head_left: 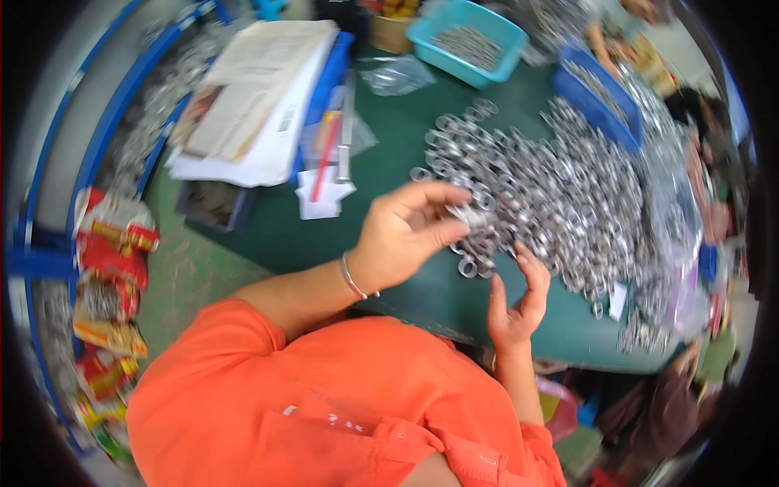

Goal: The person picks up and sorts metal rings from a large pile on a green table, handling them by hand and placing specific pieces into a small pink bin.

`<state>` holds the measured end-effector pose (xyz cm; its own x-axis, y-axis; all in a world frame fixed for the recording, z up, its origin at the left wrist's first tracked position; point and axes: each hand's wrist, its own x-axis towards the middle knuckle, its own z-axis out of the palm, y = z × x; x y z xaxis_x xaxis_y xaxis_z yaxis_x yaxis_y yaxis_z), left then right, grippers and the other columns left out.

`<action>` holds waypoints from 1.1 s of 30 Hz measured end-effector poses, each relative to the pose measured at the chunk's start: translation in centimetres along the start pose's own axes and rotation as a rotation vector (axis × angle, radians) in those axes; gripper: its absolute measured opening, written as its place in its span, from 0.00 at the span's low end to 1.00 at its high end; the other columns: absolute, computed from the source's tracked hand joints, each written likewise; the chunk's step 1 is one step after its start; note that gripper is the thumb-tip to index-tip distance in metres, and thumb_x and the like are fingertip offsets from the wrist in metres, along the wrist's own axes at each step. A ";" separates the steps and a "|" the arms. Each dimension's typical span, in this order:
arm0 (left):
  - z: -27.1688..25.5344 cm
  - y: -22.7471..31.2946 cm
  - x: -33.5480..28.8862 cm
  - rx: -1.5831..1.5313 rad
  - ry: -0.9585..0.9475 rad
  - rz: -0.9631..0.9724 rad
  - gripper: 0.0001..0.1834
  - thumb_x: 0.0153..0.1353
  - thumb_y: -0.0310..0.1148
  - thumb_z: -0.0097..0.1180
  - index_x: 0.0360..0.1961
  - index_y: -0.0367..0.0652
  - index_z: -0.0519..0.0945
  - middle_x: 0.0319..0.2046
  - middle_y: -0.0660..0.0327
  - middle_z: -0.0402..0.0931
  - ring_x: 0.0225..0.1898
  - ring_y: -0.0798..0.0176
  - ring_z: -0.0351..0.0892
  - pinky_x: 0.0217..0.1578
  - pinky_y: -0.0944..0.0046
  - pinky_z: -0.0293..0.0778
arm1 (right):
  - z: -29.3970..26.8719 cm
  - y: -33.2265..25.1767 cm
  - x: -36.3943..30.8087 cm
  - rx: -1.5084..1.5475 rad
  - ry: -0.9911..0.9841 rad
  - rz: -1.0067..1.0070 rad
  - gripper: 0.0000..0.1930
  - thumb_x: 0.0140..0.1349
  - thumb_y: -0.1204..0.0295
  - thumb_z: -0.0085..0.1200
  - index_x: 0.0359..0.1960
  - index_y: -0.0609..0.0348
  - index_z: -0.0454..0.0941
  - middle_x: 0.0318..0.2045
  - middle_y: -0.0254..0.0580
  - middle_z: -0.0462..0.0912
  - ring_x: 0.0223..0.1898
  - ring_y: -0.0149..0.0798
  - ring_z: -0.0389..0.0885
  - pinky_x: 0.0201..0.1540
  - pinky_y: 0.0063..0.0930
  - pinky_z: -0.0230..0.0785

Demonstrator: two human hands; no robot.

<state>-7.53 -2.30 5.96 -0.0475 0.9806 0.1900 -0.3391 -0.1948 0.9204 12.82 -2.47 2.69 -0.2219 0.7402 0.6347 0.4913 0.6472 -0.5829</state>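
My left hand (402, 231), with a bracelet at its wrist, is raised over the near edge of a heap of metal rings (568, 195). Its thumb and index finger pinch a small silvery ring-like piece (468, 215), blurred and partly covered by the fingertips. To the right, my right hand (519, 304) is held up by the table's near edge, thumb and index finger apart, with nothing seen between them. The index fingertip is close to the lower rim of the heap; whether it touches a ring I cannot tell.
Papers (251, 89), a red pen (325, 158) and a dark box (215, 203) are at the left of the green table (389, 122). A turquoise basin (469, 40) and blue tray (596, 96) hold metal parts. Plastic bags (669, 211) and other people (669, 402) are at right.
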 end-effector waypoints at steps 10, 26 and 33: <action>-29.9 11.8 -8.4 -0.123 1.227 0.660 0.08 0.60 0.24 0.49 0.39 0.32 0.70 0.35 0.53 0.75 0.34 0.59 0.78 0.35 0.67 0.78 | 2.6 1.6 -3.8 -0.290 -0.230 0.058 0.16 0.55 0.80 0.49 0.47 0.65 0.70 0.55 0.55 0.65 0.54 0.52 0.64 0.56 0.38 0.56; -46.2 -11.4 -18.0 -0.997 1.795 0.084 0.03 0.55 0.22 0.52 0.26 0.35 0.71 0.25 0.57 0.73 0.24 0.63 0.75 0.22 0.72 0.79 | 3.3 2.1 -3.6 -0.589 -0.355 -0.082 0.17 0.63 0.72 0.40 0.51 0.68 0.66 0.58 0.55 0.63 0.57 0.52 0.61 0.58 0.40 0.53; -47.1 -8.3 -10.3 -1.080 1.698 0.009 0.05 0.54 0.24 0.54 0.26 0.35 0.71 0.27 0.57 0.73 0.27 0.63 0.74 0.23 0.74 0.75 | 3.1 3.0 -4.0 -0.702 -0.348 -0.232 0.18 0.63 0.73 0.38 0.52 0.71 0.65 0.57 0.53 0.62 0.52 0.48 0.68 0.52 0.32 0.67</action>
<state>-48.54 -9.78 -19.70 -0.5015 0.1250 -0.8561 -0.6196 -0.7425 0.2546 12.52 -2.92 -3.13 -0.5751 0.6905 0.4387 0.7881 0.6115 0.0706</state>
